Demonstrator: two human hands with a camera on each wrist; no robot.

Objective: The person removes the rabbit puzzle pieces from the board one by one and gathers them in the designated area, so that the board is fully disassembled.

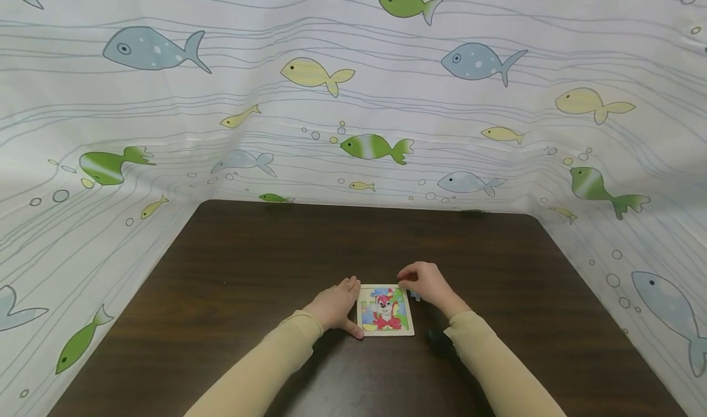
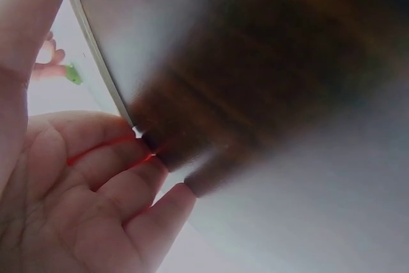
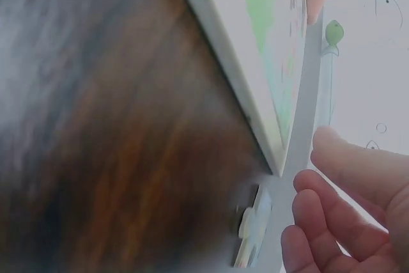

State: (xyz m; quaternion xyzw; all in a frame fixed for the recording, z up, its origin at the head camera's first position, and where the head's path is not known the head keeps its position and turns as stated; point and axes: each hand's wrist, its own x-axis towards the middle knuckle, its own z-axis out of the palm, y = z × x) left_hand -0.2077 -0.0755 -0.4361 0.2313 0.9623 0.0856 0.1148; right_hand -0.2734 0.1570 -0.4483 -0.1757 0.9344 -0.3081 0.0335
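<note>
A small jigsaw puzzle [image 1: 385, 309] with a pale frame lies on the table, showing a red and white cartoon animal. A pale patch shows in the picture's upper left. My left hand [image 1: 334, 306] rests along the frame's left side, thumb at the near corner and fingers extended at the far one. Over the far right corner is my right hand [image 1: 428, 285], its fingers loosely bent. In the right wrist view, nothing shows between that hand's thumb and fingers [image 3: 310, 199]. A loose puzzle piece [image 3: 254, 228] lies just off the frame's corner, beside those fingers.
The dark brown wooden table [image 1: 248, 251] reflects some light. A white curtain [image 1: 331, 36] printed with fish surrounds its far, left and right sides. Something dark and rounded [image 1: 439, 340] shows below the right wrist; its kind cannot be made out.
</note>
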